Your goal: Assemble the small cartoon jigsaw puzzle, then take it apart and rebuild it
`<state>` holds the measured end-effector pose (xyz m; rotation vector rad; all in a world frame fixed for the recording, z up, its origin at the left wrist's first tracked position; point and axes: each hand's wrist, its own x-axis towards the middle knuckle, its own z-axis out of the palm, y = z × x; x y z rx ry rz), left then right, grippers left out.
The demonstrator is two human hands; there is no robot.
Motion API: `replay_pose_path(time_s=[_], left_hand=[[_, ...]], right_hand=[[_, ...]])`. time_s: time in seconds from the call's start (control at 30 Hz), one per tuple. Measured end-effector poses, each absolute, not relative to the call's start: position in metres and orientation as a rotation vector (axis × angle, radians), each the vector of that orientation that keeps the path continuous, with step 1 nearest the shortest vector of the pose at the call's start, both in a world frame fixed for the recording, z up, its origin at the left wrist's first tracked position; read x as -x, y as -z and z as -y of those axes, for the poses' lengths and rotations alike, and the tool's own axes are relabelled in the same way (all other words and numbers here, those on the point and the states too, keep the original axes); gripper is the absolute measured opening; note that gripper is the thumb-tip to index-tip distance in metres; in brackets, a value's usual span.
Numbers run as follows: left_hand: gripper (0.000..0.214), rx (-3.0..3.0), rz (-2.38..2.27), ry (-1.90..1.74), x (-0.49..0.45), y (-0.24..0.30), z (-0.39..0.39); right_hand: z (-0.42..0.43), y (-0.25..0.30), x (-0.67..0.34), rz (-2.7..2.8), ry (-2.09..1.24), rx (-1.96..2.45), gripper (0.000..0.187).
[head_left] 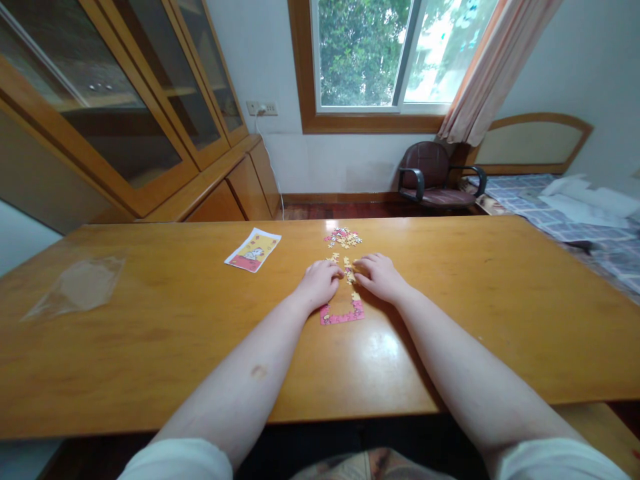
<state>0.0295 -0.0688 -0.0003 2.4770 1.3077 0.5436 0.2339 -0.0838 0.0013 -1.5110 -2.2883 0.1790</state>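
White sleeves (177, 461) nearest | left hand (320, 283), right hand (380, 277) curled, fingertips at yellow jigsaw pieces (349, 273), grasp unclear | pink border strip (343, 315) just below, on wooden counter (150, 333)

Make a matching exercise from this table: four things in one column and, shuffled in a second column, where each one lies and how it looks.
Things:
1. Clear plastic bag
2. Picture card
3. Pink jigsaw border
4. Jigsaw pieces

Places and looks:
A. Beside the left hand, open-sided, nearest the person
B. Small scattered heap near the middle of the table
C. Far left, see-through
D. Left of centre, slanted, red and yellow

Right pairs: 1-C, 2-D, 3-A, 4-B.
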Motion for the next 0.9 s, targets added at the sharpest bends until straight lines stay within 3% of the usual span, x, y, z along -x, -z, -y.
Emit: replay_pose_path(time_s=[0.17, 0.37, 0.47, 0.6, 0.67, 0.9], left_hand=[[0.032, -2.387, -1.580, -0.560, -0.027, 0.003, 0.065], [0.040, -2.375, -1.688, -0.448, -0.028, 0.004, 0.065], [0.045, -2.443, -1.683, -0.338, -0.029, 0.003, 0.068], [0.044, -2.467, -1.688, -0.245, -0.029, 0.002, 0.070], [0.042, -2.457, -1.693, -0.252, -0.030, 0.002, 0.070], [0.031, -2.470, -1.664, -0.417, -0.029, -0.003, 0.070]], right_hand=[[0.083, 0.008, -0.224, 2.332, -0.228, 1.530, 0.066], [0.086, 0.006, -0.211, 2.450, -0.362, 1.449, 0.079], [0.086, 0.002, -0.213, 2.428, -0.358, 1.430, 0.072], [0.084, 0.001, -0.223, 2.400, -0.309, 1.452, 0.035], [0.083, 0.001, -0.227, 2.396, -0.297, 1.468, 0.025], [0.082, 0.002, -0.229, 2.358, -0.255, 1.557, 0.031]])
